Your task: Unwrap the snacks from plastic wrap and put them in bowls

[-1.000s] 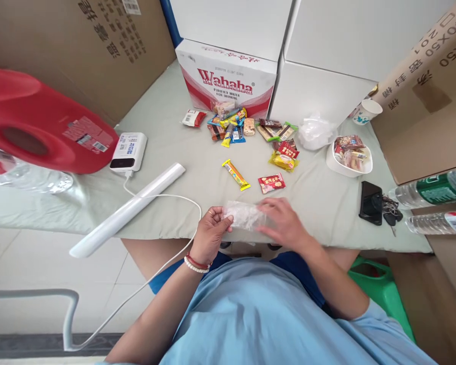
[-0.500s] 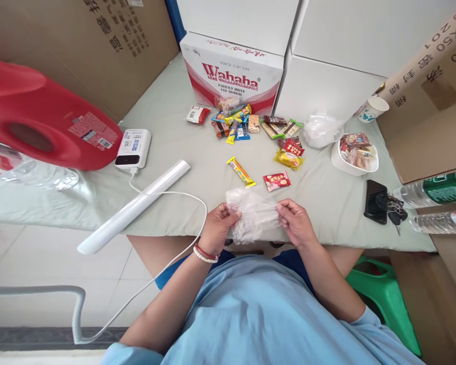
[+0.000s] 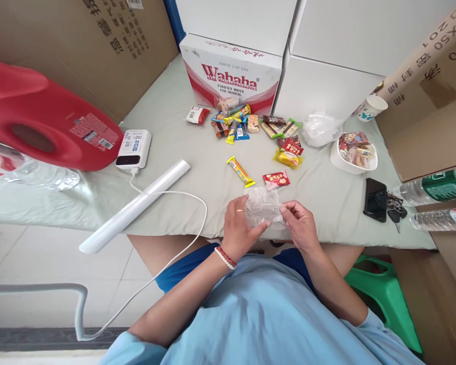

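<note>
A thin, clear plastic bag (image 3: pixel 261 207), crumpled, is stretched between my hands at the front edge of the covered table. My right hand (image 3: pixel 301 225) pinches its right side between thumb and fingers. My left hand (image 3: pixel 241 227) lies along the bag's left side with thumb and fingers apart, touching the film without a visible grip. Just beyond the bag lie a red snack packet (image 3: pixel 276 179) and a yellow-and-orange wrapped bar (image 3: pixel 240 172). The bag's lower edge is partly hidden by my left thumb.
Mixed wrapped snacks (image 3: pixel 233 121) lie before a Wahaha carton (image 3: pixel 231 76). At right are a white tub (image 3: pixel 347 165) of snacks, a bunched plastic bag (image 3: pixel 321 129), a paper cup (image 3: pixel 372 108), a phone (image 3: pixel 375 200) and bottles. A white tube (image 3: pixel 137 205), cable and red jug (image 3: pixel 53 121) stand left.
My left hand has moved right and opened from its pinch, with the thumb now stretched across the bag. The bag is drawn narrower and slightly right; my right hand keeps its pinch.
</note>
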`<action>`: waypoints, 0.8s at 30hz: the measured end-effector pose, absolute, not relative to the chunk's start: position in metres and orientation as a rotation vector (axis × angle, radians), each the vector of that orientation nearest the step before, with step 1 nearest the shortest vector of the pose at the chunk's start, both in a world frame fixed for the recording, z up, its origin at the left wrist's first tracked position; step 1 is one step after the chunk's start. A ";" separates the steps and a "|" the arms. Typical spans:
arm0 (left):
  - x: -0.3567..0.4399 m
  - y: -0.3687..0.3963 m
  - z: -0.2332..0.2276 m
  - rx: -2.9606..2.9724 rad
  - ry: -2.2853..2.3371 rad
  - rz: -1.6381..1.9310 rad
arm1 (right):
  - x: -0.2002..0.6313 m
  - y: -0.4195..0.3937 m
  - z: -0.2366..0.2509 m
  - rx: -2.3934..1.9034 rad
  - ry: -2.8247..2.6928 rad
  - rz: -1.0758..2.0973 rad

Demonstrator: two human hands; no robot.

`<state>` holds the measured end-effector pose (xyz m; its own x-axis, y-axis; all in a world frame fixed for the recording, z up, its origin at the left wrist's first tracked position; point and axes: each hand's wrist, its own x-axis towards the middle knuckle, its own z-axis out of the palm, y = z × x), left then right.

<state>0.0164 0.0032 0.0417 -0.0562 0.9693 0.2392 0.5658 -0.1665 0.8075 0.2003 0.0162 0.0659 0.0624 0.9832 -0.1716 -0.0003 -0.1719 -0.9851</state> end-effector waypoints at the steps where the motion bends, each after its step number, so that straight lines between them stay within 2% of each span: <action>1: 0.020 0.007 0.040 1.759 1.678 1.139 | 0.202 0.014 0.068 -1.367 -1.113 1.283; 6: 0.020 0.031 0.044 1.668 1.615 1.212 | 0.214 0.006 0.086 -1.357 -1.361 1.215; 11: 0.013 0.040 0.066 1.113 1.269 1.350 | 0.238 0.014 0.099 -1.385 -1.430 0.963; 18: 0.005 0.037 0.082 0.561 1.025 1.350 | 0.263 0.019 0.092 -1.315 -0.948 1.172; 24: -0.013 0.032 0.049 0.621 1.328 1.261 | 0.273 0.015 0.085 -1.356 -0.819 1.228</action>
